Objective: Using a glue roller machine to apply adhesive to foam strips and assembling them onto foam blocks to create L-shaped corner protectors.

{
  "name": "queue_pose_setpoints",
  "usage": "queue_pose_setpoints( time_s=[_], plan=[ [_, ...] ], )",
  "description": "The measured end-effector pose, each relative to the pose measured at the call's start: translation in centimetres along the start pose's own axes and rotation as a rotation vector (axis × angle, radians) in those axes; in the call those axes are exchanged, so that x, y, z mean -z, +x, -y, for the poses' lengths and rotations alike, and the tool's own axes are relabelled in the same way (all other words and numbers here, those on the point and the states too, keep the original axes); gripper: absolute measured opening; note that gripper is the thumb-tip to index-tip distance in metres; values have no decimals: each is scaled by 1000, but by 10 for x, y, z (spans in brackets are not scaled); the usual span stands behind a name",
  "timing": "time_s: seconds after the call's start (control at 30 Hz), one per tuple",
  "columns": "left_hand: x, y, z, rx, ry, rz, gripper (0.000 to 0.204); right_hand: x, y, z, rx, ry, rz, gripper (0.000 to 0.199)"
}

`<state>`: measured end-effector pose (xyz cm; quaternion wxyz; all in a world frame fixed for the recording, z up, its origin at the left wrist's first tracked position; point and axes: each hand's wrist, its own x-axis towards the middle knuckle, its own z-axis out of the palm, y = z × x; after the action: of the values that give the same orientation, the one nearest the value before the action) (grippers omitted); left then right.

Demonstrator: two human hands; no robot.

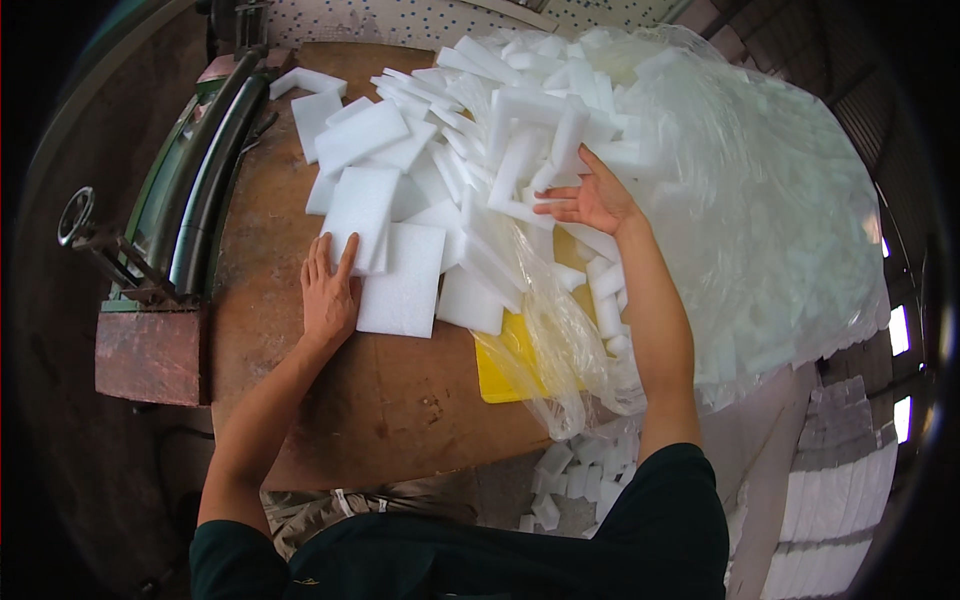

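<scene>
Head view: left hand (328, 295) flat, fingers spread, on foam sheet (402, 280) at frame centre; right hand (592, 200) open, touching foam pile (520, 130). Foam likely light, soft; grip by edges.

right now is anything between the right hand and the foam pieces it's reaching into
Nothing visible. The right hand lies open, directly against the loose white foam pieces spilling from the clear plastic bag. The left hand rests flat beside a foam sheet.

Workshop: worn wooden bench (390, 400), green machine (190, 190), bagged foam offcuts (760, 220).
</scene>
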<state>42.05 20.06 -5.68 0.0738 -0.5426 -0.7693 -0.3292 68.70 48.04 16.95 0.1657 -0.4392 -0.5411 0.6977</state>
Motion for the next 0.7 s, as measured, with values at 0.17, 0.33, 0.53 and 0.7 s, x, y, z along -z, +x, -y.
queue_pose_setpoints(
  time_s=[0.17, 0.33, 0.53, 0.7],
  plan=[
    [-5, 4, -7, -11, -12, 13, 68, 102, -77, -12, -35, -115, 101, 78],
    [4, 5, -2, -13, 38, 9, 67, 209, -91, -77, -251, -841, -653, 59],
    [-10, 3, -7, -5, -9, -10, 69, 396, -81, -131, -32, -1522, -1043, 46],
    [0, 4, -11, 4, 20, 69, 70, 388, -32, -126, 37, -1511, -858, 45]
  ],
)
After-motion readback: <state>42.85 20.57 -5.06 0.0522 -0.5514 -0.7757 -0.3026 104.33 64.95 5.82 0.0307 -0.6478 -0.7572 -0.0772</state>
